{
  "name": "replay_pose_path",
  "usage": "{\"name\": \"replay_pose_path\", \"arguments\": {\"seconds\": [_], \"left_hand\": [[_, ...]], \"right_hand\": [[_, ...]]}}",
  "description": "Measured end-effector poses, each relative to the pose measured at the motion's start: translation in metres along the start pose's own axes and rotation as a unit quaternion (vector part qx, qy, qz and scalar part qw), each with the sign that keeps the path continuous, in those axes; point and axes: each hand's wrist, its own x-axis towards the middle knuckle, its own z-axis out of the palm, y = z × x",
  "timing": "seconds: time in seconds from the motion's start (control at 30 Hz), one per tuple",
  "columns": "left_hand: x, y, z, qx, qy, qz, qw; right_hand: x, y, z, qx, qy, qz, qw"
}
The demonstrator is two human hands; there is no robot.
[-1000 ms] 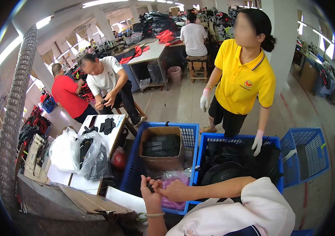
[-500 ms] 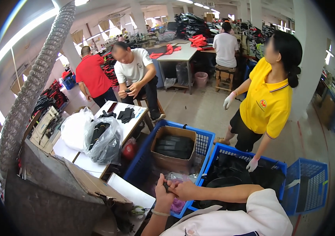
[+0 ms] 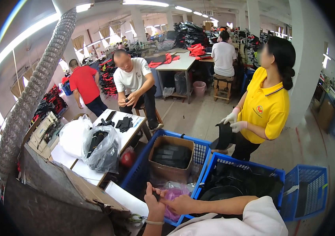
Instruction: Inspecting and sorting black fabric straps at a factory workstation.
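Low in the middle of the view my left hand [image 3: 154, 202] is closed around a small black piece [image 3: 157, 196], mostly hidden by the fingers. From the right, my right hand [image 3: 178, 204] reaches across with its fingers curled in against the same piece. Both hands are above the near end of a blue crate [image 3: 137, 165]. Inside that crate stands a cardboard box [image 3: 170, 173] of stacked black pieces [image 3: 171, 155], with pink plastic bagging [image 3: 174, 198] beside my hands.
Right of it, a second blue crate [image 3: 234, 159] holds black parts; another blue crate [image 3: 306, 192] stands beyond. A worker in yellow [image 3: 262, 102] holds a curved black piece [image 3: 225, 136]. At left are a white table [image 3: 134, 125] with plastic bags [image 3: 103, 147] and a seated person [image 3: 134, 78].
My hands have shifted slightly left and down, still together at the small black piece. The worker in yellow has lifted a curved black piece from the right crate and holds it with both gloved hands.
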Motion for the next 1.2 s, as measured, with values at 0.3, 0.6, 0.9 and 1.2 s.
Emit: {"name": "replay_pose_path", "arguments": {"seconds": [0.3,0.6,0.9,1.2], "left_hand": [[0.009,-0.004,0.035,-0.068,-0.142,-0.049,0.986],[-0.01,0.024,0.035,-0.219,-0.161,-0.026,0.962],[-0.048,0.008,0.026,-0.05,-0.137,0.115,0.983],[-0.063,0.003,-0.008,-0.148,0.038,0.197,0.968]], "right_hand": [[0.027,0.019,-0.033,-0.095,0.133,0.01,0.986],[-0.006,-0.01,-0.075,0.368,0.243,0.022,0.897],[0.023,-0.016,-0.054,0.563,0.133,0.086,0.811],[0.045,-0.041,0.008,0.366,0.248,-0.044,0.896]]}}
